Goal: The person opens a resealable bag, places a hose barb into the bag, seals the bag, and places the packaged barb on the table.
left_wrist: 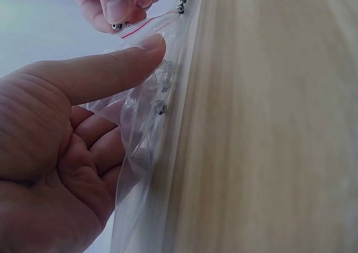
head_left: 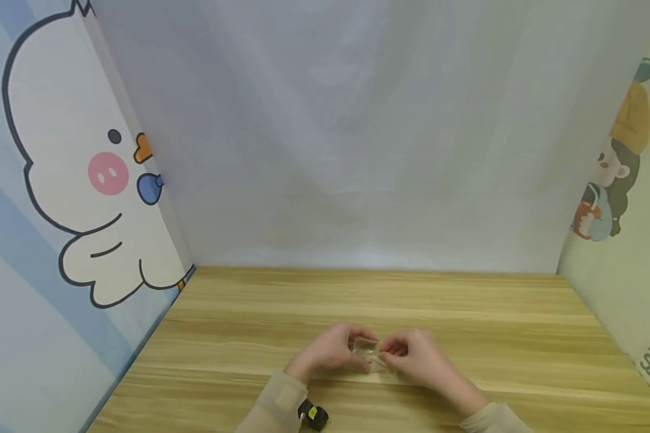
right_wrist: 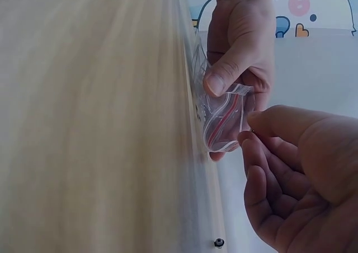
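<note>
A small clear zip bag (right_wrist: 222,121) with a red stripe along its seal is gripped by my left hand (head_left: 333,349), thumb on one side and fingers on the other. The bag's mouth gapes toward my right hand (head_left: 418,356). Between thumb and fingertip, the right hand pinches a tiny metal piece (left_wrist: 118,26) right at the bag's mouth. Through the plastic, the left wrist view shows small shiny metal pieces (left_wrist: 161,107) in or behind the bag; which, I cannot tell. Their exact kind is too small to make out.
Both hands work low over a wood-grain table (head_left: 281,300). Several tiny metal pieces (left_wrist: 181,8) lie beyond the bag in the left wrist view; one metal piece (right_wrist: 219,242) sits near the right hand. A black device (head_left: 314,416) is by the left wrist. A pale curtain (head_left: 357,150) hangs behind.
</note>
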`<state>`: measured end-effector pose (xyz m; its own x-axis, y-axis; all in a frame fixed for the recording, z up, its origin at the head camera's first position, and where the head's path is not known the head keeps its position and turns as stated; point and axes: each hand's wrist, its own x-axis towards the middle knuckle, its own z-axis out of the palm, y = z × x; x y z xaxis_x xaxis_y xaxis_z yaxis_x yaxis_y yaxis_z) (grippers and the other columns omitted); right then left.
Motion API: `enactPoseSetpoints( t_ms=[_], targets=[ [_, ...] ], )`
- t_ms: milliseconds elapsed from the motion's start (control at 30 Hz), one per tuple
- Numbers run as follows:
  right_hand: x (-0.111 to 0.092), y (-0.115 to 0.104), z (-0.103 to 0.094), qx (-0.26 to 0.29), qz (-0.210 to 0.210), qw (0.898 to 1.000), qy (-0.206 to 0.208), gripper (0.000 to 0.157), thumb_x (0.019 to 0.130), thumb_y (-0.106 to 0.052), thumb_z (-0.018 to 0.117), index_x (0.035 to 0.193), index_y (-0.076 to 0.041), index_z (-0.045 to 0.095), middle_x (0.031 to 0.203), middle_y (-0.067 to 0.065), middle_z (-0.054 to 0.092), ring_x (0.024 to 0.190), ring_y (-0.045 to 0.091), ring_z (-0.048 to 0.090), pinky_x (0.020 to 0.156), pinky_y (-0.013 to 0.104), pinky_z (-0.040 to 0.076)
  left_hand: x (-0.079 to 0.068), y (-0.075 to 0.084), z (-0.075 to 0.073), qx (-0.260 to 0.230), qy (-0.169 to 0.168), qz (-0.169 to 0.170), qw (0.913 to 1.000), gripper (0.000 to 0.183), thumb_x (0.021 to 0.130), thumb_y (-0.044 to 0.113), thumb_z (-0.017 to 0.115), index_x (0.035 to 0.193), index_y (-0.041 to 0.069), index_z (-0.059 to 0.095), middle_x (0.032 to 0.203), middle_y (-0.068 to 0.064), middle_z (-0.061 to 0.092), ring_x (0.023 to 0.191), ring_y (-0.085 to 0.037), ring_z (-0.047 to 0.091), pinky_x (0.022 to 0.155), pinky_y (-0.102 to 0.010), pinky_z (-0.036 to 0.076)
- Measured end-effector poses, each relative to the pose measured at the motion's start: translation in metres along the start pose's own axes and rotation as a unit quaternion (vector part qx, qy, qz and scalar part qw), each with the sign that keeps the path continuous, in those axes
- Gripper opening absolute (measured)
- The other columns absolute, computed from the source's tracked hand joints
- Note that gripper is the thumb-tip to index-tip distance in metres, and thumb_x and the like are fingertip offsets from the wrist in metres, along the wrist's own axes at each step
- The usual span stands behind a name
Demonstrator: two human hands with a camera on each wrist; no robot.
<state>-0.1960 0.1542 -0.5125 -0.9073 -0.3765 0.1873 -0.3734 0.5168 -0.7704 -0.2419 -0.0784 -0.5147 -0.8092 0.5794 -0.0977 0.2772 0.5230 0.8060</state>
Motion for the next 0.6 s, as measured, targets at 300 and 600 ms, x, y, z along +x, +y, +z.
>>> enactPoseSetpoints(
  t_ms=[300, 600],
  targets=[
    [0.0001, -0.0014, -0.0009, -0.004, 0.007, 1.000, -0.001, 0.008, 0.095, -0.008, 0.079, 0.102, -0.004, 0.081, 0.093, -0.001, 0.078, 0.080, 0.007, 0.070, 0.073, 0.024, 0.058, -0.0022, 0.0031, -0.0015, -0.006, 0.000, 0.000, 1.0000, 0.049, 0.077, 0.014, 0.097, 0.122, 0.023, 0.078, 0.127, 0.007, 0.073, 0.101, -0.009, 0.059, 0.090, -0.034, 0.050],
    [0.0000, 0.0007, -0.0014, -0.002, 0.005, 1.000, -0.005, 0.010, 0.095, -0.007, 0.079, 0.103, -0.002, 0.081, 0.095, 0.001, 0.078, 0.081, 0.007, 0.071, 0.073, 0.024, 0.058, -0.0008, 0.0010, -0.0008, 0.000, 0.001, 0.000, 1.0000, 0.049, 0.077, 0.015, 0.097, 0.122, 0.024, 0.079, 0.124, 0.010, 0.072, 0.095, -0.008, 0.058, 0.085, -0.031, 0.048]
  ],
)
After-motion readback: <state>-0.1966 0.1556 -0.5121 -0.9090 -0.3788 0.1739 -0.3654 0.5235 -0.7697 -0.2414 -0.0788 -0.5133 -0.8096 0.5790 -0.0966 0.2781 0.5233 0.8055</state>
